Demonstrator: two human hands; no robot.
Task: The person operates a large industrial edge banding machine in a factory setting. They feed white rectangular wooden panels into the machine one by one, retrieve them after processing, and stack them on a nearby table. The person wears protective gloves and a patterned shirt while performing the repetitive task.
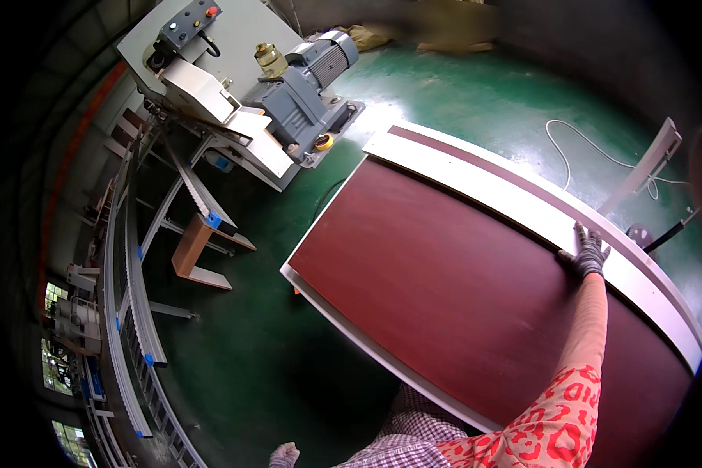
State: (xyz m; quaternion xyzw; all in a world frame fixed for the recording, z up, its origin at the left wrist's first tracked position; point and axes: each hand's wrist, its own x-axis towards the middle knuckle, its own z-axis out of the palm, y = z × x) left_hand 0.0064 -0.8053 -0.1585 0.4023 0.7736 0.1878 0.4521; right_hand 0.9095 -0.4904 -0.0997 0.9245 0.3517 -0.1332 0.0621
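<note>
My right hand (587,253), in a grey-striped work glove with bare fingertips, reaches across a wide tabletop (437,273) with a dark red surface and white edges. Its fingers are spread and rest on the long white rail (515,203) along the table's far side. A brown stripe runs the length of that rail. Low in the view, left of my checked clothing, my left hand (285,454) hangs apart from the table. It also wears a glove, its fingers look curled in, and nothing shows in them.
A grey motor unit (304,90) and a pale control box (189,23) with buttons stand at the far left. Long roller rails (136,312) curve down the left side, beside a brown U-shaped piece (191,253). A white cable (561,156) lies on the green floor beyond the table.
</note>
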